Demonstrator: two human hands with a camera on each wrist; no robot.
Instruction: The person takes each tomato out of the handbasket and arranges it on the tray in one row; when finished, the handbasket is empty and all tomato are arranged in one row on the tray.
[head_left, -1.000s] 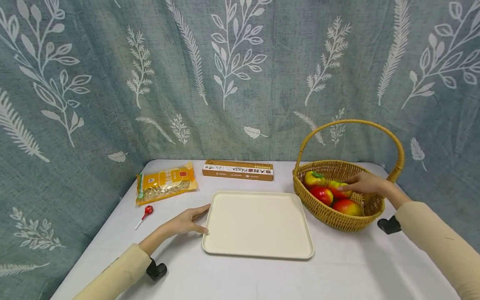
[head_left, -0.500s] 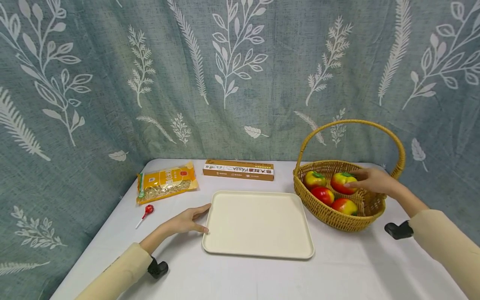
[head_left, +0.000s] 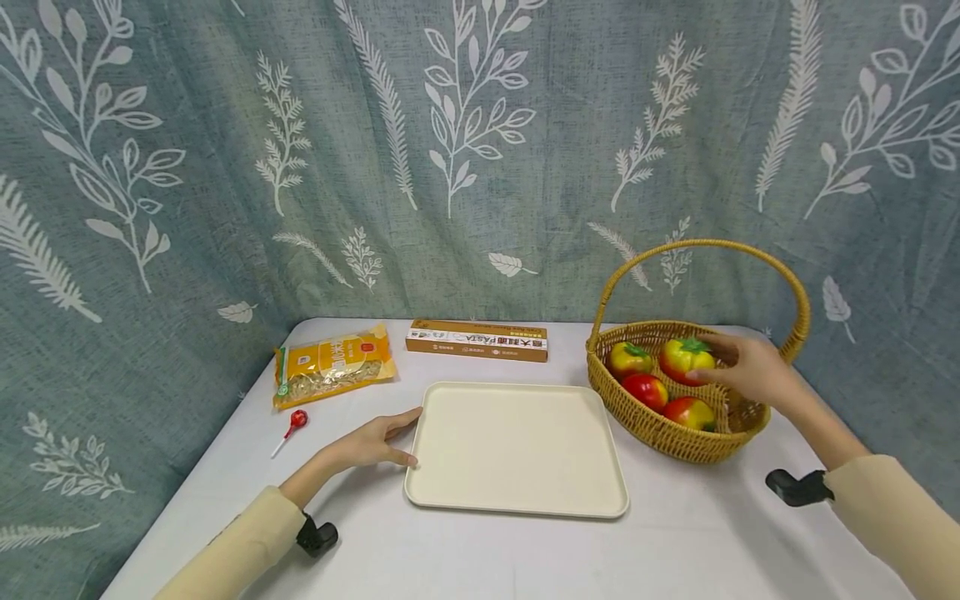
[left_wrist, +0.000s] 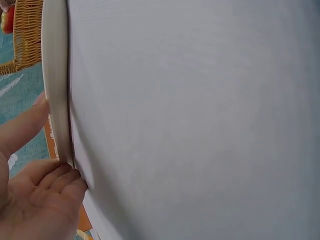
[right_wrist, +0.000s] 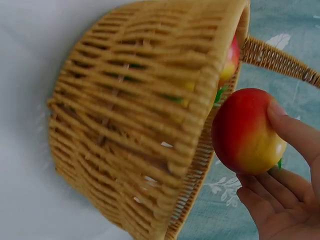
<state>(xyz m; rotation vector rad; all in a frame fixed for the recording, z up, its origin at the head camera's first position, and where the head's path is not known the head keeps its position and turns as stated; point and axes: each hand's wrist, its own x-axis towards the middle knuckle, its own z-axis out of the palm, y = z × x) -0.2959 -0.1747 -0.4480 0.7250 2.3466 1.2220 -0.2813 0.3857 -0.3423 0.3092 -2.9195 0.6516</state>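
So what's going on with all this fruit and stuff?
A person is holding a red-and-yellow fruit in their right hand, at the open top of a wicker basket. Three more fruits lie inside. Their left hand grips the edge of the cream tray. A lollipop, a yellow bag and a pasta box lie nearby.

We count four red-and-yellow fruits (head_left: 686,361) and one wicker basket (head_left: 660,437) with one handle (head_left: 705,243). Single units: one cream tray (head_left: 517,450), one pasta box (head_left: 477,342), one orange bag (head_left: 333,367), one lollipop (head_left: 298,418), one desk (head_left: 517,554). We also log two hands (head_left: 756,372), two sleeves (head_left: 892,517), two black wrist devices (head_left: 797,488).
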